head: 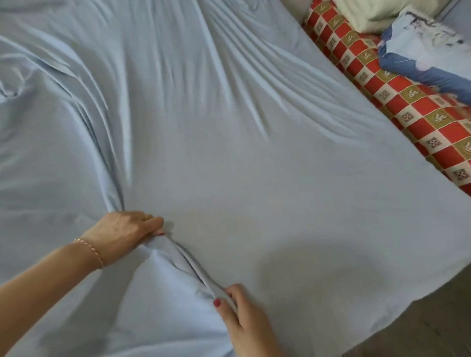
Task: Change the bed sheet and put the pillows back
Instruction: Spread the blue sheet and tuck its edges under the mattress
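A pale blue bed sheet is spread over the bed, wrinkled in long creases that fan out from the near left. My left hand grips a gathered fold of the sheet near the bed's lower middle. My right hand pinches the same raised fold closer to me, thumb on top. Two pillows lie at the top right, off the sheet: a blue patterned pillow and a pale cream pillow.
A red, gold and white checked mattress strip runs along the bed's right side under the pillows. Grey-brown floor shows at the lower right beyond the sheet's hanging corner.
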